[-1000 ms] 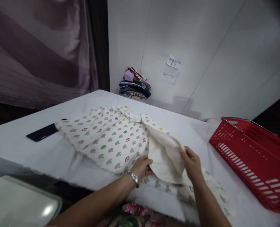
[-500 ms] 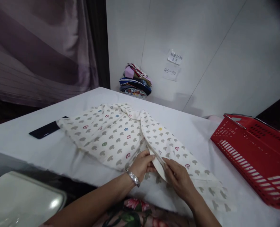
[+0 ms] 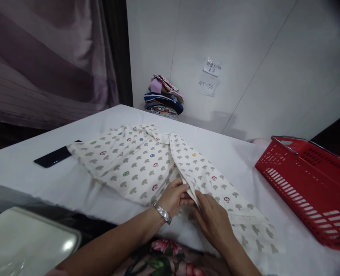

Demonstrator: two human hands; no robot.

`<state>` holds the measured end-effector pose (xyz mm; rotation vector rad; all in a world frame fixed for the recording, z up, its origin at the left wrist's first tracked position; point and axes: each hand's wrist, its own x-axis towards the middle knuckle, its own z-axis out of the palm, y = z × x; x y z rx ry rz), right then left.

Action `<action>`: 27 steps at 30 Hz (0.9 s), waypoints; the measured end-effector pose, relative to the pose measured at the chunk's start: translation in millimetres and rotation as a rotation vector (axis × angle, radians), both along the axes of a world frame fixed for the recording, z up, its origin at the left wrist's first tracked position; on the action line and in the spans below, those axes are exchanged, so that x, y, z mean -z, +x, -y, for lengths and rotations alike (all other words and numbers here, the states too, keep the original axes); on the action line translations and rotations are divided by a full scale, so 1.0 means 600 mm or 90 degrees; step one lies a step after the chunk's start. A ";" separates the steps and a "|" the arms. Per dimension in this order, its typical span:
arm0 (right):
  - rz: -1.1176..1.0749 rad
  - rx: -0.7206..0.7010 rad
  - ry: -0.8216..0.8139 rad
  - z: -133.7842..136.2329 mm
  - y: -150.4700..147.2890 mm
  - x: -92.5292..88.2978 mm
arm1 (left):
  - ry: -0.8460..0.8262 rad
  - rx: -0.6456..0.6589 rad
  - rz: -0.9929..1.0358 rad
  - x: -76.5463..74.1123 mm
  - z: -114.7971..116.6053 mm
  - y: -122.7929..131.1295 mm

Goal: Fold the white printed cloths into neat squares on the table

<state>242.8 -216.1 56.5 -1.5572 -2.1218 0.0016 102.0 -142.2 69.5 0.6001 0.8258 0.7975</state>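
Observation:
A white cotton shirt (image 3: 138, 168) printed with grey and coloured mushrooms lies spread across the table, its front opening running toward me. My left hand (image 3: 174, 197), with a silver bracelet at the wrist, pinches the left side of that opening's edge. On the other side of the same edge, my right hand (image 3: 212, 218) has its fingers closed round the fabric. The two hands are close together near the shirt's lower end. Some fingertips are hidden under the cloth. One sleeve reaches toward the lower right.
A flat black object (image 3: 56, 156) lies partly beneath the shirt at the left. Folded clothes (image 3: 164, 97) are stacked by the wall. A red plastic basket (image 3: 304, 188) stands on the white table (image 3: 101, 120) at right. A pale glossy seat (image 3: 23, 241) is lower left.
My right hand has moved slightly left, closer to my left hand. The strip of edge between them shows narrower now. The shirt otherwise lies as before.

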 end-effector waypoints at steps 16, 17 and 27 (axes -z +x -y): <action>-0.260 0.191 0.054 0.028 0.170 -0.141 | 0.747 -0.076 -0.416 0.028 -0.110 0.034; -0.250 0.196 0.060 0.030 0.175 -0.144 | 0.802 -0.088 -0.451 0.030 -0.121 0.036; -0.219 0.286 0.105 0.043 0.256 -0.117 | 0.909 0.096 -0.690 0.073 -0.205 -0.018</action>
